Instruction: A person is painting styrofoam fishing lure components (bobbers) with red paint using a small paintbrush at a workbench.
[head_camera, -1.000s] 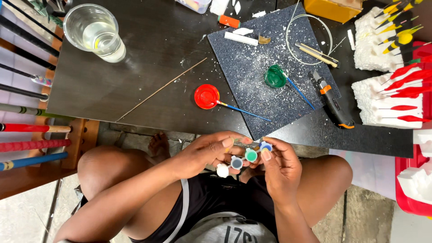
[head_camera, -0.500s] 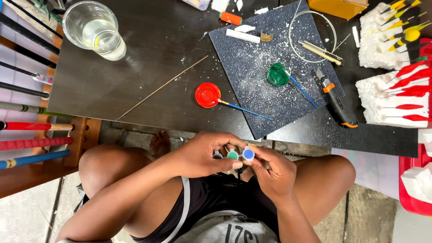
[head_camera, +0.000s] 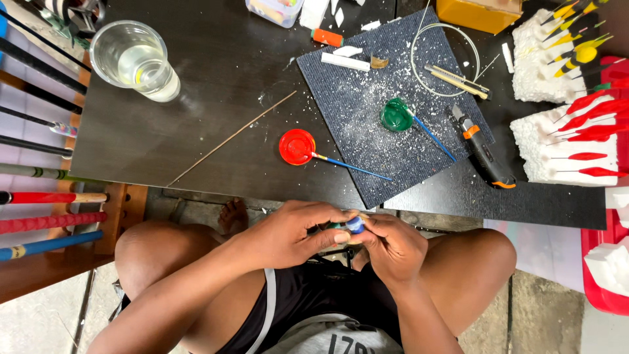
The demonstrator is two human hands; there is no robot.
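Note:
Both my hands meet over my lap, just below the front edge of the black table [head_camera: 196, 131]. My left hand [head_camera: 288, 233] and my right hand [head_camera: 390, 246] are closed together around a strip of small paint pots [head_camera: 352, 226]; only a blue lid and a bit of green show between the fingers. On the table lie a red paint lid with a blue-handled brush [head_camera: 298, 147] and a green paint lid with another brush [head_camera: 396, 115], the latter on a dark grey mat [head_camera: 367, 151] speckled with white crumbs.
A clear cup of water [head_camera: 134, 60] stands at the far left. A thin wooden stick [head_camera: 229, 139], a black and orange utility knife [head_camera: 481, 145], a wire loop [head_camera: 445, 60], and white foam blocks stuck with red and yellow floats [head_camera: 563, 141] lie on the table. Rods [head_camera: 46, 196] rest at left.
The paint pots were spread in view between my fingers; now both hands have closed in around them and moved slightly up toward the table edge, hiding most pots.

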